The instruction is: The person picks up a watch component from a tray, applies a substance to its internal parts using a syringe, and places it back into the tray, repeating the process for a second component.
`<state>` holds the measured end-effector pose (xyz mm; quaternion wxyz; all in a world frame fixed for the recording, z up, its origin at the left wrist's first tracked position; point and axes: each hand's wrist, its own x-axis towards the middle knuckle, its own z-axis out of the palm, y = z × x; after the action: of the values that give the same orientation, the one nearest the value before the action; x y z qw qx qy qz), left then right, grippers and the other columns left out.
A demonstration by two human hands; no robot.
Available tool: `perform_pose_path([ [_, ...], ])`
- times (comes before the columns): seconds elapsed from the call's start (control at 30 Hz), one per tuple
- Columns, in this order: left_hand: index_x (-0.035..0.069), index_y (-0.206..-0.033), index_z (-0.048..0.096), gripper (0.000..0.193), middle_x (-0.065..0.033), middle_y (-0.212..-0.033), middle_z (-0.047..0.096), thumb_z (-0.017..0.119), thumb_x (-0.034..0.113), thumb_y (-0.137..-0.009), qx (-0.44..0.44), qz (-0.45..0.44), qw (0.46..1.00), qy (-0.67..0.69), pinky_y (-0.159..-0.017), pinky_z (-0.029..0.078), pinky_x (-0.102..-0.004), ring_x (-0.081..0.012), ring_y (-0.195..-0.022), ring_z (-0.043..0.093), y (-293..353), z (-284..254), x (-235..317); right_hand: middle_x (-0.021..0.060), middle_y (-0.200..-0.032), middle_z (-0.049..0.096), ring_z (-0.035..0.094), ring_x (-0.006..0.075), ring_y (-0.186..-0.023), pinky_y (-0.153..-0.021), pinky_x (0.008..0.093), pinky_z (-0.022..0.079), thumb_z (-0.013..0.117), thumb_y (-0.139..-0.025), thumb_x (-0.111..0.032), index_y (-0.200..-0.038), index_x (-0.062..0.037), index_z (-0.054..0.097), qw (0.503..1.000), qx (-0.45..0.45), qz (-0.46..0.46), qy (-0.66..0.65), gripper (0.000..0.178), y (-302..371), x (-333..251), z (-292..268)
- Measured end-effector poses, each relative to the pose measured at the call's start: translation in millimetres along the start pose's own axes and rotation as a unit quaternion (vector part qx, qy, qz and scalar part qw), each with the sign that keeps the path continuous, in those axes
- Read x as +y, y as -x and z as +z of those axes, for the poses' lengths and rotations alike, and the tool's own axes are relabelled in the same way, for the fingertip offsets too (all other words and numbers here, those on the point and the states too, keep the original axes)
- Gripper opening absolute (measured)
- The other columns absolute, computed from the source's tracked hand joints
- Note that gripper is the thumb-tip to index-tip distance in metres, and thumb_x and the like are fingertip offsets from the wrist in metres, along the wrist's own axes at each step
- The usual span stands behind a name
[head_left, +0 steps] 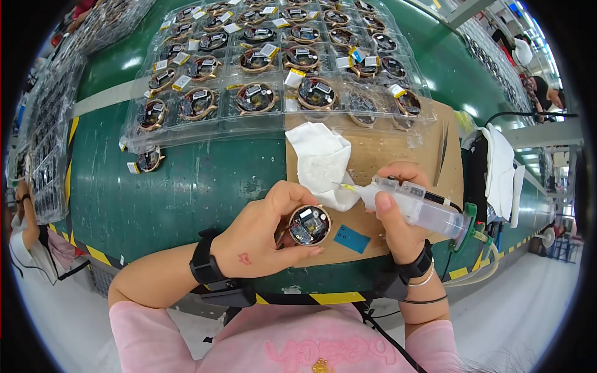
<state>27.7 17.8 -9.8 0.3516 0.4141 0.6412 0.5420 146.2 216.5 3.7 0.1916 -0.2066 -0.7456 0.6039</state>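
- The left hand is closed lightly around a round case, which is pinched by its rim between thumb and fingers; the open side, with dark circuitry inside, is turned upward.
- The right hand is wrapped around a clear syringe, held almost level, with its thumb laid along the near side.
- The yellow nozzle is pointed leftward from the right hand, over a crumpled white cloth; whether the cloth is touched cannot be told. The nozzle is kept apart from the case.
- A hose is joined to the syringe's rear end, to the right of the right hand.
- Between the hands, just right of the case, a blue card is laid on brown cardboard.
- Beyond the right hand, tweezers are rested on the cardboard.
- Beyond both hands, a clear tray is filled with rows of similar cases.
- Beyond the left hand, to its left, one loose unit is placed on the green table.
- Dark bands are worn on both wrists.
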Motion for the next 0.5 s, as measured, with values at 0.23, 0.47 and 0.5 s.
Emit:
perform_pose_path([
  [0.23,0.006,-0.114,0.041,0.057,-0.0047,-0.088,0.064,0.080,0.013,-0.073,-0.008,0.002,0.998,0.058,-0.052,0.040,-0.0213,-0.0070,-0.061,0.052,1.3,0.1,-8.9,0.0077,-0.098,0.057,0.052,0.0138,-0.082,-0.073,0.0268,0.043,0.074,-0.077,-0.016,-0.100,-0.0043,0.060,1.000,-0.005,-0.022,-0.010,0.029,-0.5,-3.5,2.3],
  [0.47,0.007,-0.112,0.044,0.058,-0.0038,-0.088,0.065,0.083,0.014,-0.070,-0.009,0.010,0.999,0.050,-0.051,0.039,-0.0204,-0.0064,-0.059,0.053,1.6,0.4,-11.6,0.0075,-0.097,0.057,0.052,0.0152,-0.081,-0.072,0.0274,0.043,0.074,-0.076,-0.015,-0.099,-0.0048,0.061,0.990,-0.024,-0.123,0.066,0.028,-5.6,-1.2,-3.4],
  [0.5,0.007,-0.111,0.044,0.058,-0.0037,-0.088,0.065,0.084,0.015,-0.070,-0.008,0.009,0.999,0.043,-0.051,0.039,-0.0203,-0.0063,-0.059,0.053,2.0,0.5,-11.5,0.0078,-0.096,0.058,0.053,0.0153,-0.081,-0.072,0.0275,0.043,0.074,-0.075,-0.015,-0.099,-0.0048,0.061,0.990,-0.026,-0.122,0.065,0.029,-5.7,-2.1,-3.4],
])
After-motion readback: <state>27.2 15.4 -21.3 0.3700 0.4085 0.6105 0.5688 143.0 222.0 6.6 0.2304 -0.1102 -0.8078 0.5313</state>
